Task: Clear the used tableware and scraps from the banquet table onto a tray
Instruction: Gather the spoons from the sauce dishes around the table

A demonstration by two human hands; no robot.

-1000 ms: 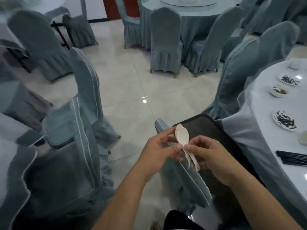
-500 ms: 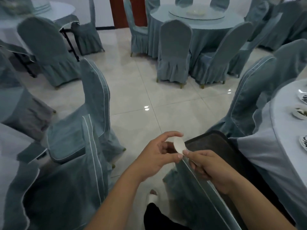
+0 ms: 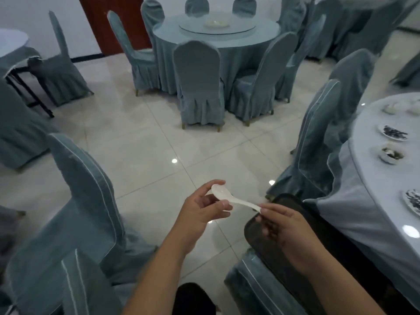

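Both hands are holding the white spoon (image 3: 229,197): your left hand (image 3: 202,212) is gripping its bowl, your right hand (image 3: 286,226) pinching the handle tip. Its long axis is running 10 to 4 o'clock, handle over the dark tray (image 3: 288,198), nearer your right hand.

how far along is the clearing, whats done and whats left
Little looks done: the visible part of the dark tray holds nothing. In hand: a white spoon, left hand round its scoop, right hand pinching the handle end, beside the tray. Left: a scrap plate, a small bowl and a second plate sit on the banquet table.
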